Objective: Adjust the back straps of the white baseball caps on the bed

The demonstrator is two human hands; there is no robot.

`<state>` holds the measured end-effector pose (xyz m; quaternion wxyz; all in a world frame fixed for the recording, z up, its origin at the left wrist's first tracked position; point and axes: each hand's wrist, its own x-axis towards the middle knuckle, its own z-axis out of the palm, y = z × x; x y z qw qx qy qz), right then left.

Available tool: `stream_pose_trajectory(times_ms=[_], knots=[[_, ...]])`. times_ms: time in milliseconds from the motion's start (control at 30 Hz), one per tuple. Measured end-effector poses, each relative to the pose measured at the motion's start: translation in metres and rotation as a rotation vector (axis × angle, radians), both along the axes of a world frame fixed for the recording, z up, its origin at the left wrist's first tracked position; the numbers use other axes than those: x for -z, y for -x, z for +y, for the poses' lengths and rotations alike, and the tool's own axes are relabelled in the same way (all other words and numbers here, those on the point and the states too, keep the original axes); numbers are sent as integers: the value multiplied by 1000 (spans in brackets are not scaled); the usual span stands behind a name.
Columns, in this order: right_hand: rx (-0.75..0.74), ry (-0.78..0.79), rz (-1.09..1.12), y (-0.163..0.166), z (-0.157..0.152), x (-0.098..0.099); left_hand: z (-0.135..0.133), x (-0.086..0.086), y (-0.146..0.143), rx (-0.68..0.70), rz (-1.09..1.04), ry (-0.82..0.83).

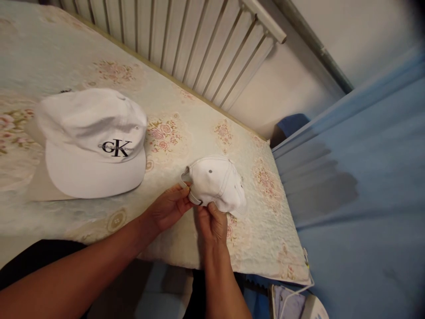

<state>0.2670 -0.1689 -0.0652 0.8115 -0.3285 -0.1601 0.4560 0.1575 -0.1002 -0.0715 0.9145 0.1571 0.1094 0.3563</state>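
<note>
Both my hands grip a white baseball cap (215, 181) above the flowered cloth. My left hand (169, 204) pinches the strap at the cap's back, beside its rear opening. With thumb on top, my right hand (214, 221) holds the lower edge; the fingers beneath are partly hidden. The cap's brim points right, away from my left hand. Farther left lies a second white baseball cap (93, 137), with black letters on its front and its brim toward me. Neither hand touches that one.
The flowered cloth (186, 128) covers a flat surface under both caps. A white radiator (166, 40) runs along the far edge. A blue curtain (348, 177) hangs at the right. Near the lower right stands a white object (314, 308) with a cord.
</note>
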Motion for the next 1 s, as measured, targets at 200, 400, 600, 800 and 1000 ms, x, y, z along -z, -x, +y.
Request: stream_pose_trajectory(times_ms=[200, 400, 600, 800, 1000], knots=[[-33, -8, 68, -5, -1, 2, 1, 5, -1, -7, -44, 32], [-64, -38, 129, -6, -3, -1, 9, 3, 3, -18, -28, 31], [41, -52, 171, -19, -3, -2, 19, -7, 7, -67, 39, 117], [13, 71, 150, -41, -10, 4, 20, -12, 11, 20, 7, 278], [-10, 187, 119, -54, -15, 4, 21, -15, 17, 135, 60, 277]])
